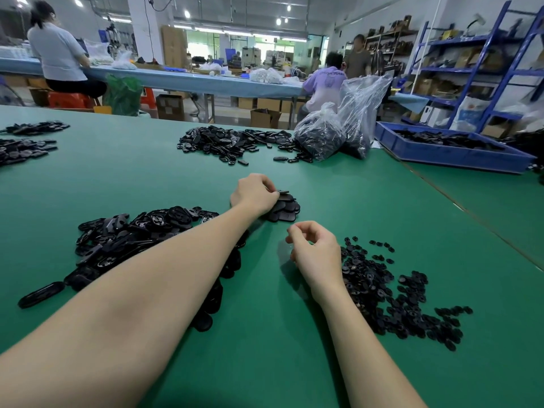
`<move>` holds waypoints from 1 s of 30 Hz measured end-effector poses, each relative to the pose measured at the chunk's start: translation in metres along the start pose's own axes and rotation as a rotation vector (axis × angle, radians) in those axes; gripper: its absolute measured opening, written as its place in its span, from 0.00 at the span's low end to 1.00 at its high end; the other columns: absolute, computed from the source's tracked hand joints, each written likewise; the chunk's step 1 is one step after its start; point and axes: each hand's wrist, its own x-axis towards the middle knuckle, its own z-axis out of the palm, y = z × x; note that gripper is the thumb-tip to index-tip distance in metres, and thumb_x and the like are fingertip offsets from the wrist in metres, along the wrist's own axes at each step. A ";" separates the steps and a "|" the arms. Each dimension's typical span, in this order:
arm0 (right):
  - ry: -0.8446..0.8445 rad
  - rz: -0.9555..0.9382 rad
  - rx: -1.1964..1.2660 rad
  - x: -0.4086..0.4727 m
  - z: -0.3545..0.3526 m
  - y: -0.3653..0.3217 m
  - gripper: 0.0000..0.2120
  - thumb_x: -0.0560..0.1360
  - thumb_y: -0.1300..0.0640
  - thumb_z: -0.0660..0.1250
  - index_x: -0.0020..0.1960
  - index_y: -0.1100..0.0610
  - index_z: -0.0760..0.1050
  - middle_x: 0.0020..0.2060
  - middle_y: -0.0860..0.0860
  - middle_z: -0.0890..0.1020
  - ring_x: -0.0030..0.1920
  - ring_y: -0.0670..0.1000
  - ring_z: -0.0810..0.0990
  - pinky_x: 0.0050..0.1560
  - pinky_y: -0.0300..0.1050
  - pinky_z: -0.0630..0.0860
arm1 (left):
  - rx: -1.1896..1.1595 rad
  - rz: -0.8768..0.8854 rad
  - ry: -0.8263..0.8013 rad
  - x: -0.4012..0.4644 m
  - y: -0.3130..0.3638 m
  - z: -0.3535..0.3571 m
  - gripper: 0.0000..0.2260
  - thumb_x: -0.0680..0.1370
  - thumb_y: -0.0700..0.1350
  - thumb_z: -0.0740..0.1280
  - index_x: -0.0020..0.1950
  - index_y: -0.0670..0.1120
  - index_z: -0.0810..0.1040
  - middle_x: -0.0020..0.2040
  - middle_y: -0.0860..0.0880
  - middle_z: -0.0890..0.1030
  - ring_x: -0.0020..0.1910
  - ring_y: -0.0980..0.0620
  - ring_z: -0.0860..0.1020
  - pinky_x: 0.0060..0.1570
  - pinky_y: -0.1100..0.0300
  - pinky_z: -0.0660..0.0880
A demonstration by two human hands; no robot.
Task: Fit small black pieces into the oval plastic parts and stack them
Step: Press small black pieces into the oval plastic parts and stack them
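— Head view: what's my left hand doing?

— Fingers curled, pinching an oval part atop the small stack on the green table.

— And my right hand?

— Hovering beside the small black pieces, fingers loosely curled; whether they pinch anything, I can't tell. The unfitted ovals pile lies under my left forearm.

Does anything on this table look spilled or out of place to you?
Mostly no. A few oval parts lie loose beside the clear bag, as if spilled, and the stack under the left hand sits fanned rather than square.
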 end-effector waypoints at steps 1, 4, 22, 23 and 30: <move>-0.006 0.001 -0.004 0.000 0.000 0.000 0.06 0.77 0.53 0.68 0.41 0.51 0.80 0.39 0.49 0.85 0.35 0.50 0.78 0.45 0.47 0.77 | 0.002 0.001 -0.001 0.001 0.000 0.001 0.03 0.73 0.52 0.72 0.42 0.54 0.82 0.50 0.53 0.85 0.54 0.49 0.81 0.54 0.57 0.77; -0.017 -0.002 -0.010 -0.001 -0.001 -0.001 0.06 0.76 0.53 0.68 0.41 0.51 0.80 0.39 0.49 0.85 0.35 0.50 0.78 0.45 0.47 0.77 | -0.031 0.014 -0.001 -0.001 -0.002 0.002 0.06 0.73 0.54 0.72 0.48 0.55 0.83 0.48 0.56 0.85 0.54 0.51 0.81 0.54 0.59 0.76; -0.050 0.010 -0.078 -0.006 0.000 -0.006 0.07 0.75 0.52 0.69 0.39 0.48 0.81 0.35 0.43 0.85 0.32 0.45 0.77 0.40 0.43 0.74 | -0.039 0.210 -0.220 -0.087 -0.030 -0.100 0.09 0.80 0.53 0.66 0.45 0.53 0.83 0.43 0.56 0.86 0.45 0.56 0.83 0.46 0.61 0.78; -0.057 0.006 -0.090 -0.006 0.000 -0.006 0.07 0.75 0.52 0.69 0.39 0.48 0.81 0.35 0.43 0.85 0.32 0.45 0.77 0.40 0.43 0.74 | -0.007 0.216 -0.230 -0.086 -0.034 -0.103 0.08 0.80 0.51 0.66 0.46 0.54 0.83 0.43 0.56 0.85 0.45 0.56 0.82 0.45 0.62 0.77; -0.089 -0.053 -0.211 -0.008 0.000 -0.007 0.06 0.76 0.51 0.68 0.41 0.48 0.81 0.37 0.45 0.85 0.33 0.44 0.78 0.39 0.41 0.73 | 0.171 0.233 -0.232 -0.085 -0.056 -0.098 0.12 0.79 0.43 0.62 0.49 0.59 0.82 0.50 0.56 0.85 0.46 0.55 0.82 0.54 0.59 0.78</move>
